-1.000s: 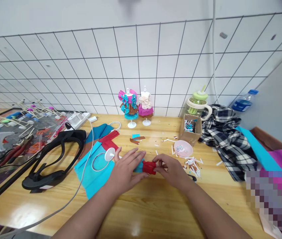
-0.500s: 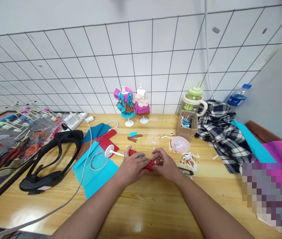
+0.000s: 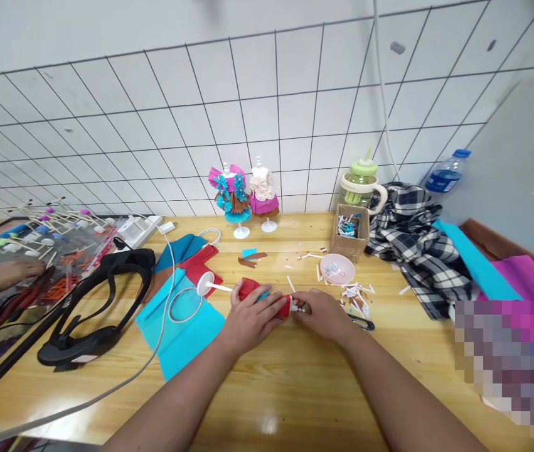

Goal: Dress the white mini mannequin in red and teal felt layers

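A miniature dress form [image 3: 250, 289] in red fabric with a blue patch lies on its side over the table, its white round base to the left. My left hand [image 3: 251, 319] wraps its fingers over the body. With its fingers pinched, my right hand [image 3: 322, 312] grips the white neck end at the right. Two dressed forms stand upright by the wall: a magenta, blue and brown one [image 3: 233, 198] and a cream and magenta one [image 3: 263, 193]. Flat blue fabric [image 3: 177, 355] with a ring on it lies left of my left hand.
A pink bowl [image 3: 337, 270], paper scraps [image 3: 358, 298] and a cardboard box [image 3: 350, 242] stand to the right, near a cup [image 3: 359, 182] and plaid cloth [image 3: 410, 232]. A black headset frame [image 3: 97, 345] and cable lie left. Another person's hand [image 3: 17, 271] reaches over the cluttered left tray.
My right hand has shifted from the red fabric to the white neck end, which now shows more. Another person's hand has come in at the left. The view has turned slightly.
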Tool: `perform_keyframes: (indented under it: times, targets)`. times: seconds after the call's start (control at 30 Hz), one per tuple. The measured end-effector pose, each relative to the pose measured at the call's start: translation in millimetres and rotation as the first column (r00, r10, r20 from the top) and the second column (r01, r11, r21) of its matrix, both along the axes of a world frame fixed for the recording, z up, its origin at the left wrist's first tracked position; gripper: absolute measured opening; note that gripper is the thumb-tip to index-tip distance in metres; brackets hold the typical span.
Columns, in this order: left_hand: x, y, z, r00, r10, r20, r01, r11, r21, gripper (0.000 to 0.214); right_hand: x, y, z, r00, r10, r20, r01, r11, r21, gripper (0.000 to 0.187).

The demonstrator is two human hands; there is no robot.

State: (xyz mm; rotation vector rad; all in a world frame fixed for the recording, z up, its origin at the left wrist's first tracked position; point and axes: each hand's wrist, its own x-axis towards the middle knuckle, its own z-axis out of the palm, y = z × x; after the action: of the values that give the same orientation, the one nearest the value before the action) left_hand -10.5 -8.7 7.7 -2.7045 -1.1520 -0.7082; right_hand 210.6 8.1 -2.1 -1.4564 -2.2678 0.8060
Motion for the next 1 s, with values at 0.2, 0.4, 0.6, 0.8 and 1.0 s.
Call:
perform_keyframes:
  times: [0.2, 0.4, 0.6, 0.8, 1.0]
  targets:
    - [3.4, -1.8, -3.0, 1.0, 0.02, 0.018, -0.02, 1.0, -0.001, 0.036, -1.4, -3.5, 5.1, 0.999, 0.017, 0.05, -0.018, 1.0, 0.024, 0.035]
    - [5.3, -3.2, -5.7, 1.0, 0.019, -0.013, -0.018, 0.997, 0.068, 0.03, -0.7, -3.9, 0.5, 0.997, 0.037, 0.068, -0.042, 0.996, 0.076, 0.038]
    - [-0.2, -15.4, 26.8, 0.992, 0.071, 0.103, -0.083, 0.989, 0.122, 0.053, 6.8, -1.9, 1.7, 0.983, -0.065, -0.169, 0.131, 0.897, 0.421, 0.026]
    - [-9.0, -15.8, 69.1, 0.977, 0.145, 0.159, -0.171, 0.971, 0.169, 0.045, 7.1, -13.2, 27.9, 0.995, -0.059, -0.081, 0.1, 0.641, 0.761, 0.032]
    - [-5.1, -19.4, 62.1, 0.978, 0.121, 0.169, -0.15, 0.973, 0.176, 0.029, -6.0, -34.0, 44.4, 0.994, -0.06, 0.094, -0.056, 0.464, 0.884, 0.037]
